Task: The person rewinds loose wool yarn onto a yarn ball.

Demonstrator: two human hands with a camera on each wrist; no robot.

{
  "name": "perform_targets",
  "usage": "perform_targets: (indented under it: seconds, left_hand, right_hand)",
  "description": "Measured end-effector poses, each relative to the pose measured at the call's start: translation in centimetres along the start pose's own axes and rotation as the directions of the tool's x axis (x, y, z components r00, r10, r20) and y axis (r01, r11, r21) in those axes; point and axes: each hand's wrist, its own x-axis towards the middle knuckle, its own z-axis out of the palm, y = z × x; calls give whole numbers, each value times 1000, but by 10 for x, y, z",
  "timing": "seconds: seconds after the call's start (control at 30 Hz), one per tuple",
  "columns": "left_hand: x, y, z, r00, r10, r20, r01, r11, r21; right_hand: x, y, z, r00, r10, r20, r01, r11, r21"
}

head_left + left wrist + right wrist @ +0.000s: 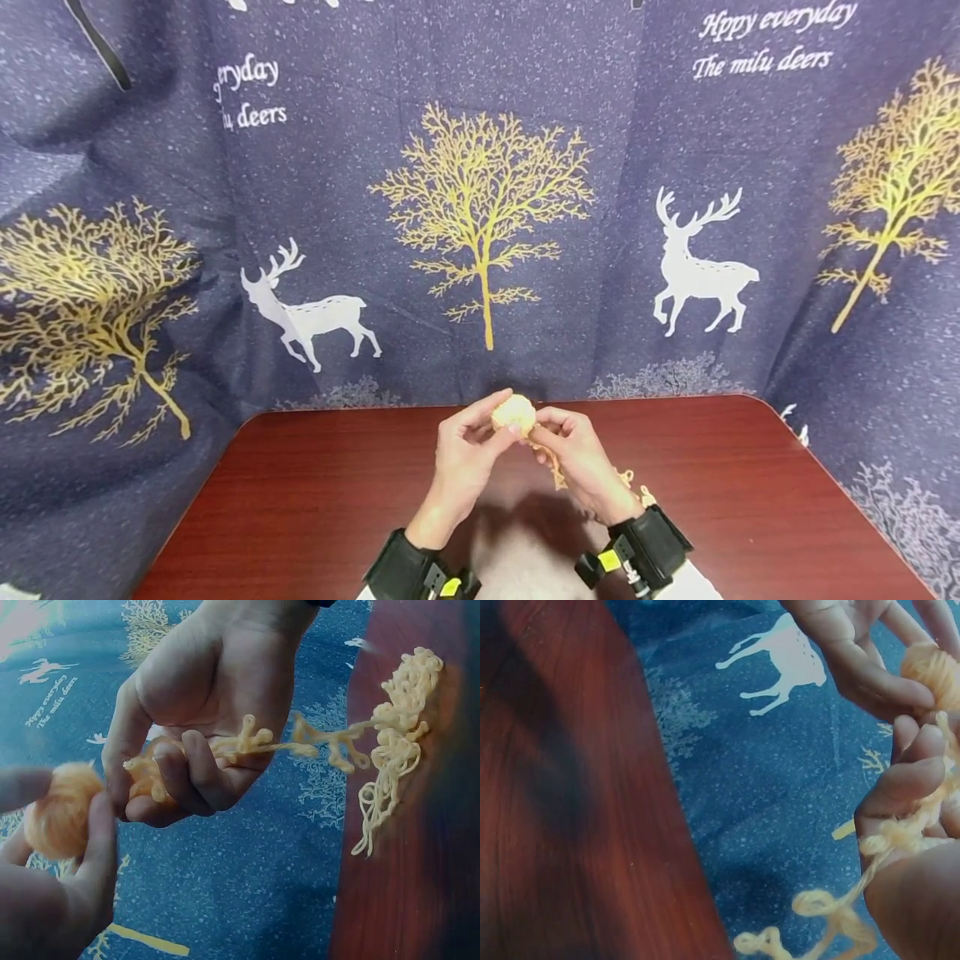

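My left hand (pixel 461 458) holds a small round ball of pale orange yarn (pixel 514 412), with fingers and thumb around its sides. Just to its right, my right hand (pixel 585 462) grips yarn beside the ball. The left wrist view shows its curled fingers around a looped bunch of yarn (pixel 154 776). From that hand a kinked, knotted strand (pixel 330 742) trails off to a loose yarn pile (pixel 401 731). Loops of the same strand (pixel 840 922) hang below the right hand in the right wrist view.
A reddish-brown wooden table (pixel 315 492) lies under both hands. Behind it hangs a dark blue cloth (pixel 525 358) printed with white deer and golden trees. Black straps with cameras (pixel 648 542) sit on both wrists.
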Motion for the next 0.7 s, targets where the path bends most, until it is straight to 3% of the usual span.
perform_targets:
  seconds: [0.17, 0.33, 0.47, 0.57, 0.7]
  left_hand:
    - [6, 2, -3, 988, 48, -144, -60, 995, -77]
    - [16, 7, -15, 956, 102, -274, -126, 989, -73]
    - [21, 10, -27, 937, 103, -335, -134, 988, -71]
    - [23, 12, -33, 927, 95, -363, -130, 989, -72]
    - [24, 13, -39, 909, 110, -403, -145, 988, -57]
  right_hand:
    - [-4, 4, -7, 999, 6, 43, -4, 999, -37]
    - [-13, 7, -32, 995, 39, 95, -22, 985, -171]
    - [-21, 7, -62, 988, 111, 106, -70, 940, -333]
    - [-28, 6, -85, 985, 149, 82, -94, 880, -467]
    - [-39, 7, -114, 986, 153, 61, -93, 821, -564]
